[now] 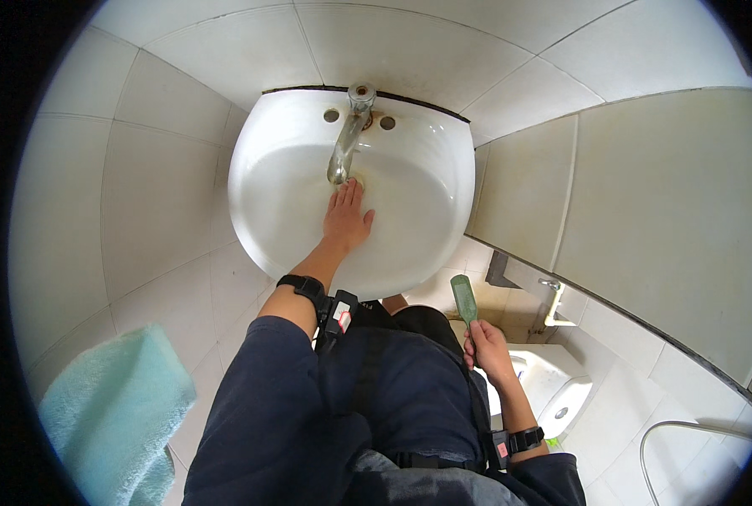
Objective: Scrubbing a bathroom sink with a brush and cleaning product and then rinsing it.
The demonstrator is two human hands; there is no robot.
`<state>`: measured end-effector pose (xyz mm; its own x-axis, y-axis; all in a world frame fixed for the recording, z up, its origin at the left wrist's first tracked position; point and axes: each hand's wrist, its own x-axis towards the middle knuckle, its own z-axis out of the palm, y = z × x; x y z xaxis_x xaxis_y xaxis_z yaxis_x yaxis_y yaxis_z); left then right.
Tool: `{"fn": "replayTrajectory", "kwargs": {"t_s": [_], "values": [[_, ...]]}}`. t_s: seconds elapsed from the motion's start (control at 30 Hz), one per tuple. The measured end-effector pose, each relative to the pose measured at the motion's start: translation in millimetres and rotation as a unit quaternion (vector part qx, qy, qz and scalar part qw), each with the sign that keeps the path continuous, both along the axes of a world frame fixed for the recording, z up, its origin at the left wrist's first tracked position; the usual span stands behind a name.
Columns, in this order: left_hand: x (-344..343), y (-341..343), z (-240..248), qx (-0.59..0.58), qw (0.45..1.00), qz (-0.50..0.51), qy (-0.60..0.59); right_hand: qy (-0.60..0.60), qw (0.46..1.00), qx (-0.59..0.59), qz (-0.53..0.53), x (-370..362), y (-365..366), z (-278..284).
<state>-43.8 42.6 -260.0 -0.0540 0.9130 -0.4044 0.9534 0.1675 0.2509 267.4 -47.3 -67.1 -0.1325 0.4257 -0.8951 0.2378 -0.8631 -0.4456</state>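
Observation:
My left hand (347, 218) reaches into the white washbasin (262, 202), below the spout of the metal faucet (342, 156). Its fingers are stretched out and lie flat near the drain, with the palm down and nothing held. Off to the right of the basin and lower, by my hip, my right hand (489, 350) is closed round the handle of a green brush (463, 295). The brush has a flat, oblong head that points up and away from me; its bristles do not show.
A light blue towel (118, 409) hangs at the lower left. At the right are a tiled ledge (663, 219), a white and metal tap fitting (553, 304), a white toilet tank (557, 392) and a grey hose (646, 447). Tiled walls close in the basin.

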Motion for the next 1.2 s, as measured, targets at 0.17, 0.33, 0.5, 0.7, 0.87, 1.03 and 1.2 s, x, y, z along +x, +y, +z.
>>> {"fn": "replayTrajectory", "kwargs": {"t_s": [0.17,0.33,0.5,0.7,0.87,1.03,1.2], "values": [[0,10,2,-0.001,1.000,-0.002,-0.001,-0.021,1.000,0.000,-0.003,0,0,3],[-32,31,26,-0.084,0.986,-0.026,-0.142,-0.012,1.000,0.017,-0.012,-4,-4,9],[-49,17,54,-0.040,0.954,0.155,-0.254,0.027,0.999,0.033,0.033,-6,8,10],[-42,-39,122,0.100,0.899,0.221,-0.364,0.059,0.991,0.081,0.087,-13,37,0],[-64,-49,150,0.099,0.914,0.215,-0.329,0.104,0.985,0.102,0.091,-33,53,-10],[-81,-40,172,0.100,0.887,0.297,-0.338,0.119,0.983,0.102,0.094,-37,56,-17],[-71,-30,205,0.081,0.886,0.313,-0.332,0.121,0.986,0.086,0.081,-22,53,-23]]}}
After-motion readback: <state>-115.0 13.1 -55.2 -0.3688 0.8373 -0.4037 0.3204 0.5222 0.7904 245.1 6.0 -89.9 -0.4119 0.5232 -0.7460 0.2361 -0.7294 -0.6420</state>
